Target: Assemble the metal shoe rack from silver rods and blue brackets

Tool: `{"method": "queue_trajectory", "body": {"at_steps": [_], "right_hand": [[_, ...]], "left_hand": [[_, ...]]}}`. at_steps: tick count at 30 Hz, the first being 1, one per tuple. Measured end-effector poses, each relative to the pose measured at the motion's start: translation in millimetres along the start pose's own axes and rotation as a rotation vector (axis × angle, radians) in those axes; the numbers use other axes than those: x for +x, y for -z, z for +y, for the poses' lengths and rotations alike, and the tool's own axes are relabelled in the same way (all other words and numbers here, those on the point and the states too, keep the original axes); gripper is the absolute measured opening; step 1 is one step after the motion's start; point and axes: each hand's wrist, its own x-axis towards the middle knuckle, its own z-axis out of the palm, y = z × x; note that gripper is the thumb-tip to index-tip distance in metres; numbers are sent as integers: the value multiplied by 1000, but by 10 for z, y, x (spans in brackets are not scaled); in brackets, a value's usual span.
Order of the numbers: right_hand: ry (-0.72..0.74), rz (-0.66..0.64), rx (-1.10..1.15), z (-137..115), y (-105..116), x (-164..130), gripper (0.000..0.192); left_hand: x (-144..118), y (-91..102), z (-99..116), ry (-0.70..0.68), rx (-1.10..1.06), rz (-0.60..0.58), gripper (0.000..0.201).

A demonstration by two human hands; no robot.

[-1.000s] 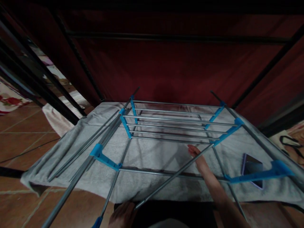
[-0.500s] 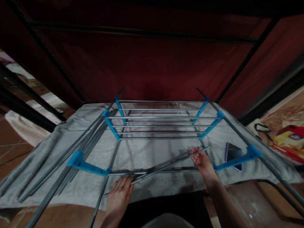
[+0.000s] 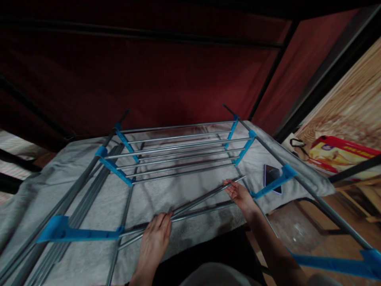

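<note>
A loose grey metal rod (image 3: 205,197) lies slantwise in my hands, its right end raised toward the back. Closed over its lower left part is my left hand (image 3: 156,234), beside the rack's front crossbar (image 3: 202,212). Near the other end, my right hand (image 3: 240,197) pinches the rod between thumb and fingers. Around both hands stands a partly assembled drying rack. A blue plastic bracket (image 3: 80,233) joins its bars at the left, and another blue bracket (image 3: 272,186) at the right. Several parallel rods (image 3: 175,160) span the farther brackets.
Several loose rods (image 3: 86,206) lie at the left on the grey blanket (image 3: 98,260). A phone (image 3: 272,177) rests by the right bracket. Farther right is a red and yellow package (image 3: 339,153). A dark red panel (image 3: 166,83) rises behind the rack.
My view has turned to the right, bringing another blue bracket into sight at the lower right. My left hand now sits farther from the rod's left end; my right hand keeps its pinch.
</note>
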Motion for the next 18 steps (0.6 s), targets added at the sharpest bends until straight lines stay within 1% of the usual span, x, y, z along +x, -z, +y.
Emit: {"method": "queue_trajectory", "body": {"at_steps": [3,5,6,8,10,12,13,15,17,18], "right_hand": [[2,-24,-102,-1,68,-25,14],[33,-74,-262,-13,124,-49,6],[64,-93,-354,-24,145,-53,3],[180,-83,-478,-56,156,-30,8],[380,-5,-469,-106,116,39,11],[597,100,-416,-178,37,146,20],[682,150,-418,-223,-8,207,25],[786,227,-479,-325,-95,334,36],[839,270,-551,-434,-167,465,44],[841,264,-566,-486,-197,531,48]], "left_hand": [[37,32,-49,80,38,-30,30],[28,69,-103,167,74,-53,30],[17,91,-128,212,87,-74,30],[-10,136,-167,290,104,-126,30],[-44,167,-188,337,120,-169,31],[-82,184,-196,356,137,-191,31],[-100,190,-197,362,145,-199,30],[-121,209,-187,382,160,-213,30],[-120,241,-157,408,177,-232,31],[-113,259,-136,422,188,-242,31]]}}
